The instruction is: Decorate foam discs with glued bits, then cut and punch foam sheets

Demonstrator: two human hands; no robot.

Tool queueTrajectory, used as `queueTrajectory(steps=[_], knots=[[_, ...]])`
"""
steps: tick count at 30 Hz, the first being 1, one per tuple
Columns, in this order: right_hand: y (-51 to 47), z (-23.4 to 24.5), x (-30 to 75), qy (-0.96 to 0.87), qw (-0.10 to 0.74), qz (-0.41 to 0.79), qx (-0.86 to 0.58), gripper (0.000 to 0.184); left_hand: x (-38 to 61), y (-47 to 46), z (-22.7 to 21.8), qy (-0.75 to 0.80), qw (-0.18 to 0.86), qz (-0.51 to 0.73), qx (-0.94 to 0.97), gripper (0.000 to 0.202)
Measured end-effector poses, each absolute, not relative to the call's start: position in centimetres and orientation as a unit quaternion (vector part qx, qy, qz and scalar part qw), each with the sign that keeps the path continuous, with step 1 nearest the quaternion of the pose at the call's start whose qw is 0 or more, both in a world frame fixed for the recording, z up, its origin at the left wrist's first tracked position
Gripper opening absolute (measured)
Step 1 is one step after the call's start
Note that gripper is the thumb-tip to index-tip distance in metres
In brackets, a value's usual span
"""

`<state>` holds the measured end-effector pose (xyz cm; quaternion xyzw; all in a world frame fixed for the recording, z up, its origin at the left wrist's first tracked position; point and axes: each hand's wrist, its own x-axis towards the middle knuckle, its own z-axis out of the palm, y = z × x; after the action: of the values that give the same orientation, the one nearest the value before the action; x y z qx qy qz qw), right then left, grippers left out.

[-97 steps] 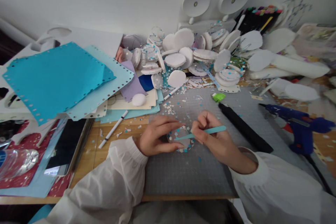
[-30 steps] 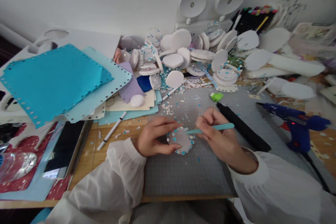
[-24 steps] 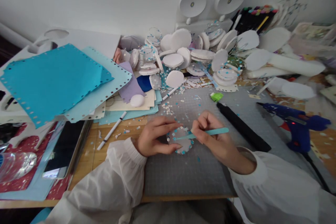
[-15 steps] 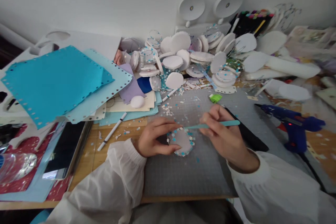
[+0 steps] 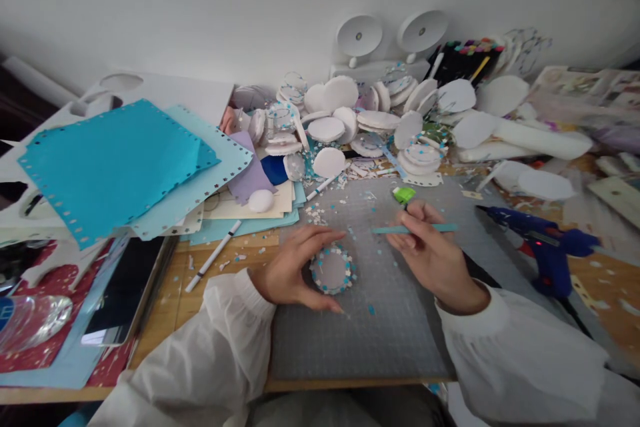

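A round white disc (image 5: 331, 271) rimmed with small white and blue stars lies on the grey cutting mat (image 5: 360, 347). Around its left side curves my left hand (image 5: 295, 267), thumb and fingers spread wide; I cannot tell whether it touches the disc. My right hand (image 5: 433, 250) pinches a slim teal stick-like tool (image 5: 385, 230), held level over the mat to the right of the disc. A bright green scrap-like item (image 5: 404, 195) sits just beyond my right fingers. Loose white and blue stars (image 5: 316, 215) are scattered on the mat above the disc.
A blue glue gun (image 5: 547, 240) with a lit red light lies at right. White discs (image 5: 326, 129) pile up behind the mat. Blue sheets (image 5: 120, 170), a phone (image 5: 125, 293), a white pen (image 5: 214, 257) and a plastic bottle (image 5: 35, 320) are on the left.
My left thumb and fingers have opened wider around the disc. The teal tool has drawn back to the right, away from the disc's rim. The camera view has tilted slightly up.
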<state>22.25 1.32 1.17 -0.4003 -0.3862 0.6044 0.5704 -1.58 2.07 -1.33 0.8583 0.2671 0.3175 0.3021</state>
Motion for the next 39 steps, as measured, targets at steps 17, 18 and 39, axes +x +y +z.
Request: queueTrajectory(steps=[17,18,39], knots=[[-1.3,0.2,19.9,-0.585,0.437,0.566,-0.382,0.025,-0.8,1.4,-0.7,0.319,0.248,0.279,0.871,0.069],[-1.4,0.0,19.8,-0.587,0.433,0.568,-0.38,0.025,-0.7,1.3,-0.7,0.318,0.248,0.278,0.872,0.068],[-1.0,0.5,19.9,-0.491,0.457,0.667,-0.324,0.03,-0.6,1.2,-1.0,0.297,0.287,0.303,0.859,0.072]])
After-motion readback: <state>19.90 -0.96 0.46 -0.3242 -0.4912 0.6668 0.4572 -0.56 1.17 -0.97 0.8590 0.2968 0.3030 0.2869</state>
